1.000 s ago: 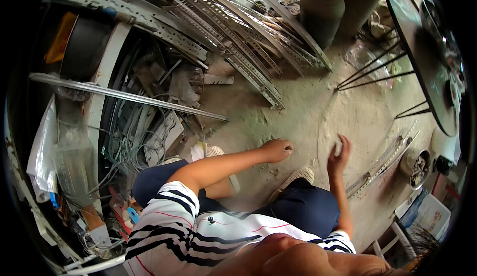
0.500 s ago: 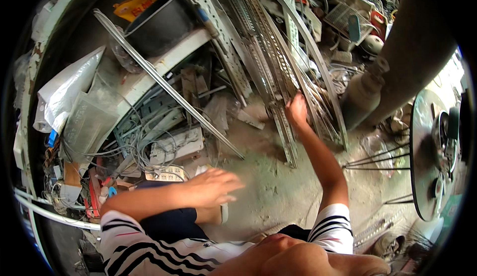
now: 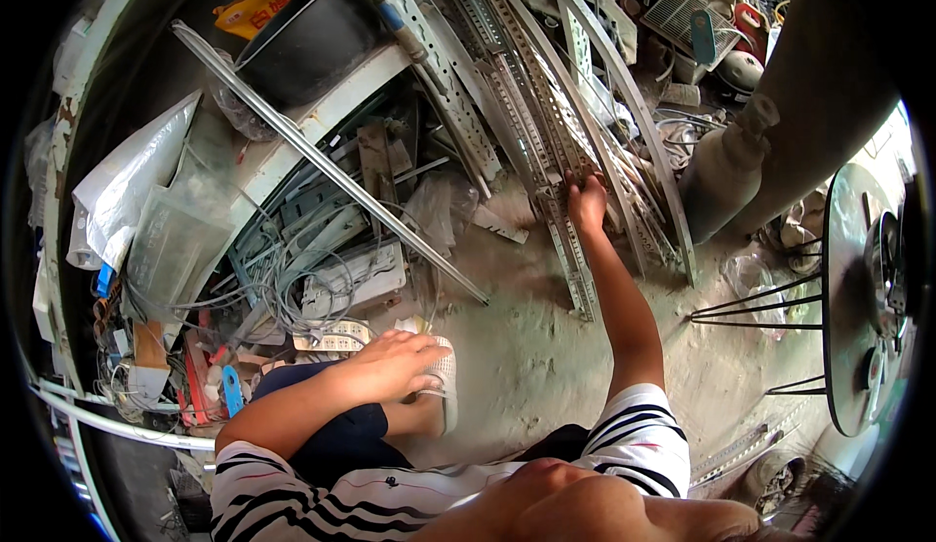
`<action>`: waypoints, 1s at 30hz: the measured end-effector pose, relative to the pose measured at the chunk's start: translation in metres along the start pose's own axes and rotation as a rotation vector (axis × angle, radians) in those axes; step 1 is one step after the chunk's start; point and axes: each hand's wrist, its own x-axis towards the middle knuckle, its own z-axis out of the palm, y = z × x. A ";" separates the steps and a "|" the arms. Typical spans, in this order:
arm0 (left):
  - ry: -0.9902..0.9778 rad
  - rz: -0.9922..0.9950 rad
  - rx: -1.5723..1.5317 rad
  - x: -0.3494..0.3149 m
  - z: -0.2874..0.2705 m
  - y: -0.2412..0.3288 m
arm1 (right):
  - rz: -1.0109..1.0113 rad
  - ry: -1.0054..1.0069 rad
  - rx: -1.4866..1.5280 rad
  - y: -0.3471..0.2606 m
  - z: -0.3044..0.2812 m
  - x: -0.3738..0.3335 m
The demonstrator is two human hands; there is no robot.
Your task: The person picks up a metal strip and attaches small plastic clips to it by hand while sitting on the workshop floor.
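Note:
At the upper middle, several long perforated metal strips (image 3: 526,118) lean together in a bundle, their lower ends on the dusty floor. My right hand (image 3: 586,205) reaches out to this bundle, with thumb and fingers closed at the edge of one strip; part of the grip is hidden. My left hand (image 3: 395,367) is held over my bent knee and beside my light shoe (image 3: 443,378). Its fingers are loosely stretched, and nothing is in it.
A long thin metal rail (image 3: 322,170) slants across a shelf (image 3: 361,89) holding a black bin (image 3: 307,40). Tangled cables (image 3: 292,284) and a power strip (image 3: 331,335) lie at left. A curved metal bar (image 3: 634,103), a dusty bottle (image 3: 726,167) and a round-topped stand (image 3: 848,298) are at right.
My left hand has drawn back slightly left, uncovering more of the shoe. My right hand stays at the metal strips. The whole view has shifted a little.

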 end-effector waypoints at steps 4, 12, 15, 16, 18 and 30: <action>-0.053 0.015 -0.007 0.002 0.006 0.002 | -0.070 0.061 0.075 0.007 0.007 -0.002; -0.090 -0.036 0.013 0.004 0.002 0.008 | -0.093 0.196 0.105 0.003 0.000 -0.016; -0.061 0.010 -0.007 0.002 0.001 0.010 | -0.105 0.101 0.166 -0.008 -0.015 -0.025; -0.064 0.018 0.003 0.003 0.000 0.010 | -0.113 0.083 0.181 -0.010 -0.020 -0.027; -0.068 0.032 0.025 0.005 -0.002 0.012 | -0.126 0.030 0.176 -0.014 -0.033 -0.027; 0.088 0.214 0.097 0.022 0.011 0.005 | -0.012 -0.376 0.739 -0.013 -0.094 -0.001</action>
